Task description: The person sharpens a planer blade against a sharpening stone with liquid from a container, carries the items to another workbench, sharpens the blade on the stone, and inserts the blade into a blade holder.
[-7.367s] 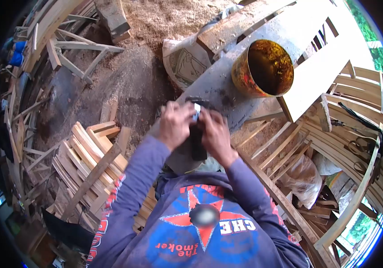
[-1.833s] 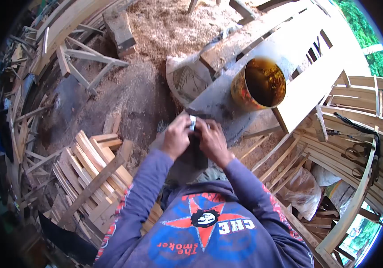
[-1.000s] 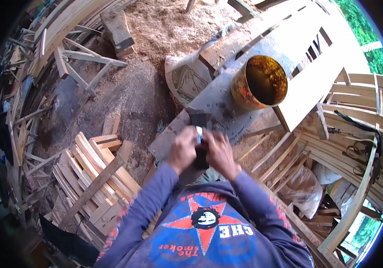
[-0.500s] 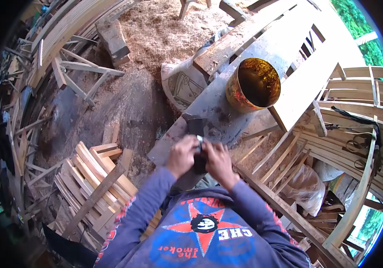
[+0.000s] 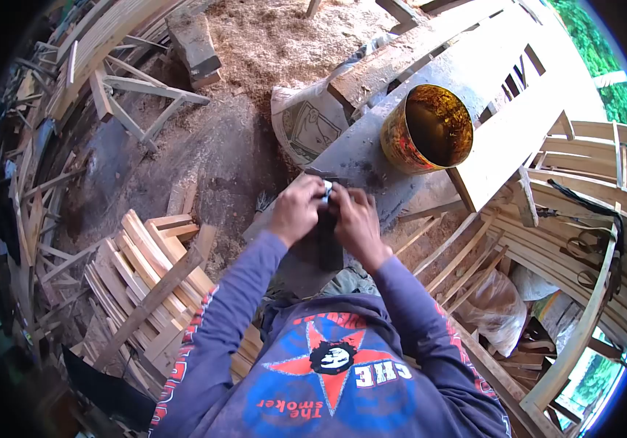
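My left hand (image 5: 297,209) and my right hand (image 5: 357,221) pinch a small, shiny metal piece (image 5: 327,190) between them, like a flat blade. Its lower part is hidden by my fingers. Right beneath is a long, dark flat block (image 5: 328,244), perhaps a sharpening stone, lying lengthwise toward me on the worn grey bench board (image 5: 361,191). Whether the metal touches the block cannot be made out. Beyond my right hand, a yellow and red patterned tin (image 5: 403,144) stands upright on the bench, with dark liquid inside.
Cut wood pieces (image 5: 149,274) are stacked at my left. A printed sack (image 5: 310,131) hangs by the bench's left edge. Sawdust (image 5: 255,44) covers the ground ahead. Long timber strips and plastic bags (image 5: 492,306) lie to the right, beside a pale plank (image 5: 499,171).
Both hands have slid forward along the dark block, away from my body, still pinching the metal piece. More of the block's near part shows. The camera view has shifted slightly.
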Demonstrator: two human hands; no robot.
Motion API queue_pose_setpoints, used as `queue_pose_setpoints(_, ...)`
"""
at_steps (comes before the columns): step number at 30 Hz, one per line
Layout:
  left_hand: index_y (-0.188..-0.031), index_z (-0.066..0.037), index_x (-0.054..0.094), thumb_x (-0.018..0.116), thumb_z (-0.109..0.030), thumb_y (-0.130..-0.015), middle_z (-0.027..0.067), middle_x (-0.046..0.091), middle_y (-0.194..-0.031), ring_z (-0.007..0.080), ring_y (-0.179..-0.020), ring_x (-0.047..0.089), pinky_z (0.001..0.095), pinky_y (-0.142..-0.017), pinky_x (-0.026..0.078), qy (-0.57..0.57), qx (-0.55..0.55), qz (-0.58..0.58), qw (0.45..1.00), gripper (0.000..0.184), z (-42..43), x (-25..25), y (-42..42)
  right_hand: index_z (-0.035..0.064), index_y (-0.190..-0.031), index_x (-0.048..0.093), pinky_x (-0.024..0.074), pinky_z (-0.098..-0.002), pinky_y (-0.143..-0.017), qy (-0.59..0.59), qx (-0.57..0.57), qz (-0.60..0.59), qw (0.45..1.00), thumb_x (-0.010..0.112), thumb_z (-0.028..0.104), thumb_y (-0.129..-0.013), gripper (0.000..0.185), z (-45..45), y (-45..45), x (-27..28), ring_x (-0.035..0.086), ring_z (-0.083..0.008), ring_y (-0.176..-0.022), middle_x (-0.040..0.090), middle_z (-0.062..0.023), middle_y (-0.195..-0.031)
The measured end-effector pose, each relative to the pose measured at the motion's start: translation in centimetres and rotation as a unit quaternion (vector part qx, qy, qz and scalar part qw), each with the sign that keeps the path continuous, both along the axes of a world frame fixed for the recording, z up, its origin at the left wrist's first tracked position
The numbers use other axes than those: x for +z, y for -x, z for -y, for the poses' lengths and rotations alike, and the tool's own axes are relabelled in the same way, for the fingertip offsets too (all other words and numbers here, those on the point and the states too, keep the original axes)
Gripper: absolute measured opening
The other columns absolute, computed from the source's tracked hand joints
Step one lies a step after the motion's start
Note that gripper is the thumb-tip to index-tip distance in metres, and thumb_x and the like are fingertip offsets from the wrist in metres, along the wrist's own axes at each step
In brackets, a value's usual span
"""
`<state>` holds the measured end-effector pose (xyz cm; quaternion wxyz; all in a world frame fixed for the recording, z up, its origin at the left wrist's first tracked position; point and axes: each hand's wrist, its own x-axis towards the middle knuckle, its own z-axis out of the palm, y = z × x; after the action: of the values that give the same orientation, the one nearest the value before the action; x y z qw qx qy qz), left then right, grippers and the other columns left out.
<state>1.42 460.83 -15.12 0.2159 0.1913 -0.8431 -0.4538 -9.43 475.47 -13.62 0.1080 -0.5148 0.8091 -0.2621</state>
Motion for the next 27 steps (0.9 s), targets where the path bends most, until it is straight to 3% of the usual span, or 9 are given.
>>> queue_pose_setpoints(3, -0.103, -0.001, 0.073, 0.076, -0.001, -0.081, 0.0170, 0.072, -0.111, 0.0367, -0.103, 0.071, 0.0436, -0.091, 0.058, -0.005, -0.003, 0.021, 1.000, 0.023, -2.2, 0.3, -2.1, -0.0010, -0.141, 0.053, 0.0471, -0.0470, -0.097, -0.025, 0.015, -0.013, 0.999, 0.064, 0.003, -0.083, 0.059, -2.7, -1.6, -0.4, 0.063, -0.0343, -0.115, 0.073, -0.0161, -0.114)
queue_pose_setpoints(5, -0.100, 0.000, 0.072, 0.076, 0.000, -0.079, 0.0180, 0.072, -0.111, 0.0359, -0.108, 0.071, 0.0429, -0.094, 0.057, -0.053, 0.011, 0.035, 0.998, 0.021, -6.3, -0.5, -5.3, -0.0005, -0.146, 0.050, 0.0466, -0.0471, -0.100, 0.022, 0.037, -0.020, 0.999, 0.069, 0.006, -0.083, 0.066, -6.6, -4.2, -1.9, 0.062, -0.0328, -0.117, 0.072, -0.0145, -0.115)
queue_pose_setpoints(11, -0.103, 0.001, 0.072, 0.073, 0.000, -0.081, 0.0184, 0.072, -0.110, 0.0374, -0.101, 0.072, 0.0428, -0.088, 0.058, 0.009, 0.024, -0.001, 1.000, 0.022, 0.3, 0.4, -0.4, -0.0025, -0.141, 0.052, 0.0469, -0.0475, -0.096, 0.022, 0.019, -0.030, 0.999, 0.065, 0.006, -0.086, 0.057, 0.8, 0.0, -0.3, 0.063, -0.0334, -0.114, 0.074, -0.0135, -0.114)
queue_pose_setpoints(15, -0.101, -0.001, 0.073, 0.075, -0.001, -0.080, 0.0181, 0.073, -0.114, 0.0363, -0.106, 0.072, 0.0421, -0.092, 0.058, -0.040, 0.032, 0.042, 0.998, 0.021, -6.4, -0.6, -5.4, -0.0034, -0.144, 0.051, 0.0476, -0.0484, -0.097, 0.053, 0.046, -0.003, 0.998, 0.071, 0.007, -0.083, 0.064, -6.3, -3.8, -1.7, 0.064, -0.0330, -0.114, 0.075, -0.0130, -0.114)
queue_pose_setpoints(17, -0.100, 0.001, 0.072, 0.073, 0.001, -0.081, 0.0188, 0.072, -0.113, 0.0367, -0.105, 0.072, 0.0417, -0.091, 0.058, 0.002, 0.043, 0.006, 0.999, 0.019, -3.9, 1.0, -3.0, -0.0019, -0.141, 0.053, 0.0471, -0.0469, -0.097, 0.006, 0.035, -0.017, 0.999, 0.068, 0.004, -0.084, 0.059, -3.2, -2.1, -0.7, 0.063, -0.0321, -0.115, 0.074, -0.0124, -0.114)
queue_pose_setpoints(19, -0.103, 0.004, 0.071, 0.068, 0.005, -0.084, 0.0198, 0.071, -0.110, 0.0380, -0.102, 0.071, 0.0425, -0.088, 0.058, -0.004, 0.050, 0.013, 0.999, 0.019, -0.4, 1.3, -0.6, -0.0024, -0.139, 0.054, 0.0454, -0.0456, -0.098, 0.043, 0.033, -0.016, 0.998, 0.061, 0.001, -0.083, 0.057, 1.0, 0.2, 0.2, 0.062, -0.0332, -0.115, 0.074, -0.0126, -0.113)
queue_pose_setpoints(23, -0.100, -0.002, 0.073, 0.074, 0.000, -0.081, 0.0154, 0.072, -0.112, 0.0361, -0.105, 0.072, 0.0439, -0.093, 0.058, -0.002, 0.046, 0.034, 0.998, 0.019, -5.5, 0.0, -4.5, -0.0008, -0.143, 0.054, 0.0487, -0.0474, -0.096, -0.003, 0.067, 0.001, 0.998, 0.067, 0.001, -0.081, 0.063, -5.1, -2.4, -1.3, 0.063, -0.0298, -0.116, 0.073, -0.0114, -0.125)
queue_pose_setpoints(24, -0.098, -0.002, 0.074, 0.075, 0.002, -0.078, 0.0161, 0.073, -0.114, 0.0348, -0.107, 0.072, 0.0432, -0.095, 0.058, -0.036, 0.067, 0.049, 0.996, 0.020, -7.0, 0.9, -5.2, -0.0003, -0.143, 0.055, 0.0499, -0.0493, -0.095, 0.062, 0.074, -0.015, 0.995, 0.071, 0.003, -0.078, 0.066, -5.3, -3.1, -0.4, 0.064, -0.0290, -0.115, 0.072, -0.0110, -0.128)
queue_pose_setpoints(27, -0.103, -0.001, 0.071, 0.074, -0.002, -0.082, 0.0169, 0.072, -0.110, 0.0391, -0.101, 0.071, 0.0456, -0.089, 0.057, 0.015, 0.063, 0.012, 0.998, 0.021, -3.2, 0.2, -2.6, -0.0017, -0.138, 0.058, 0.0478, -0.0462, -0.096, -0.012, 0.054, -0.008, 0.998, 0.069, 0.007, -0.085, 0.055, -1.7, -1.0, -0.2, 0.064, -0.0293, -0.117, 0.070, -0.0122, -0.128)
